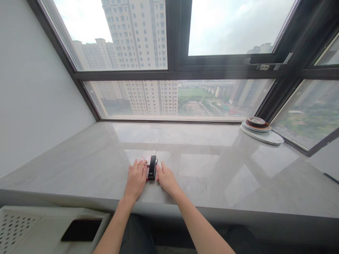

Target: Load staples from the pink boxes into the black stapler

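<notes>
A black stapler [152, 168] lies lengthwise on the pale stone sill, pointing towards the window. Beneath it and to its left is a small piece of paper with a red and white pattern [145, 159], mostly covered. My left hand [136, 179] rests with fingers outstretched on that paper, its fingertips beside the stapler's left side. My right hand [166, 179] is at the stapler's right side, with fingers curled against it; their undersides are hidden.
The glossy sill [201, 169] runs beneath a dark-framed window. A stack of plates or round lids [262, 135] sits in the far right corner. A white perforated cabinet top [37, 233] with a flat black object [81, 230] is at the lower left.
</notes>
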